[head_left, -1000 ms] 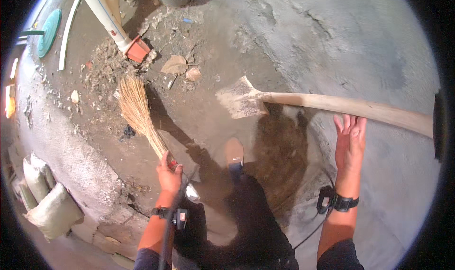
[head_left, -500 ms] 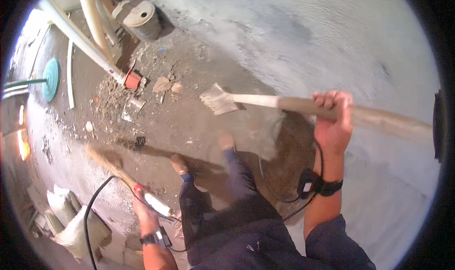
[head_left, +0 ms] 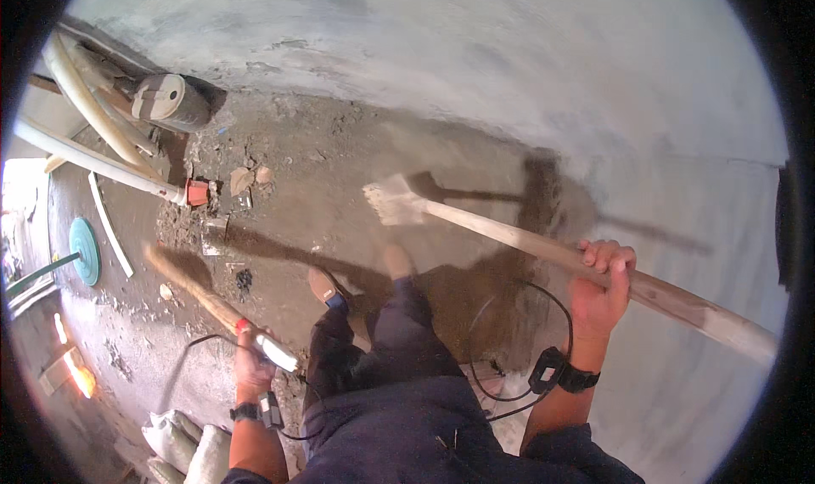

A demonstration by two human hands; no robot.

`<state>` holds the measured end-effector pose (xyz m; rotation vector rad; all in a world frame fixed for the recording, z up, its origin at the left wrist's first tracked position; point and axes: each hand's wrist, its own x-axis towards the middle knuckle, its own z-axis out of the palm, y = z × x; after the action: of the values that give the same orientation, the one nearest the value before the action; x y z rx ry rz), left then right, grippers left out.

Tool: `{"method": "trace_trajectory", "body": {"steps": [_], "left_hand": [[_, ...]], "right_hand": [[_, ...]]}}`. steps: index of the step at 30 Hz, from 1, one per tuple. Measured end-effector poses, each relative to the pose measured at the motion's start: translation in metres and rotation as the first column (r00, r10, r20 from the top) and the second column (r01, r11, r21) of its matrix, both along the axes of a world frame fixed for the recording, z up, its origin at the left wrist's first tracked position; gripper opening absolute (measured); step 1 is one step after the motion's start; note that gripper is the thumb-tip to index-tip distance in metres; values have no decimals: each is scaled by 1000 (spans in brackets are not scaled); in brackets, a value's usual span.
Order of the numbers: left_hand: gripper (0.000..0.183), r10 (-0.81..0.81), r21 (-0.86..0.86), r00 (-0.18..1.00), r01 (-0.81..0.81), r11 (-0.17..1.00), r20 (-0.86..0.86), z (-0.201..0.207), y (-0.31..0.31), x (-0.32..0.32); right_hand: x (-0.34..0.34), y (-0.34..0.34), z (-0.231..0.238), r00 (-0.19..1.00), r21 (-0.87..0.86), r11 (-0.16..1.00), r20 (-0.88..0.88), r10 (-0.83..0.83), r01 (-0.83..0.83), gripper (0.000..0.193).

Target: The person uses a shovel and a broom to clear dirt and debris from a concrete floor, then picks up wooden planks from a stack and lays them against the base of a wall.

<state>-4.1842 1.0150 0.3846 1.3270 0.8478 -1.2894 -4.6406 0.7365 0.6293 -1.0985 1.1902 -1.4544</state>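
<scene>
My right hand (head_left: 601, 290) is closed around the long wooden handle of a shovel (head_left: 518, 236). Its flat, dirt-streaked blade (head_left: 396, 200) is low over the floor beyond my feet, and the handle slopes back past my right side; whether the blade touches the ground I cannot tell. On the other side, my left hand (head_left: 251, 367) grips a straw hand broom (head_left: 197, 289) by its pale handle, just below a red band. The bristles point forward and left, above the dirty floor. A dark device with a cable is strapped to each wrist.
Scraps and a flat tile-like piece (head_left: 214, 236) lie on the dirt floor (head_left: 314, 182). Pale pipes (head_left: 110, 163) end at a red fitting (head_left: 197, 193), near a whitish drum (head_left: 171, 102). A teal disc (head_left: 85, 251) and white sacks (head_left: 174, 437) are left; a wall (head_left: 475, 68) borders the right.
The view has turned, shifting the surroundings. My right hand is nearer my body, and the shovel handle slants more downward to the right. Both hands keep their holds.
</scene>
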Motion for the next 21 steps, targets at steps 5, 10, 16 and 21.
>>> {"method": "trace_trajectory", "body": {"steps": [5,10,16,21], "left_hand": [[29,-286,80,956,281,956,58,-2,-2,-54],[24,-391,45,920,392,919,-26,-11,-2,-117],[16,-184,47,983,183,982,-1,-1,2,-215],[29,98,-160,970,-63,985,223,-4,-39,-238]], "right_hand": [[-63,26,0,981,38,981,-36,-190,191,17],[-127,29,-32,961,77,961,-99,-259,267,16],[-218,39,-57,962,109,959,-98,-253,263,18],[-275,42,-69,964,115,966,-158,-214,233,17]]}}
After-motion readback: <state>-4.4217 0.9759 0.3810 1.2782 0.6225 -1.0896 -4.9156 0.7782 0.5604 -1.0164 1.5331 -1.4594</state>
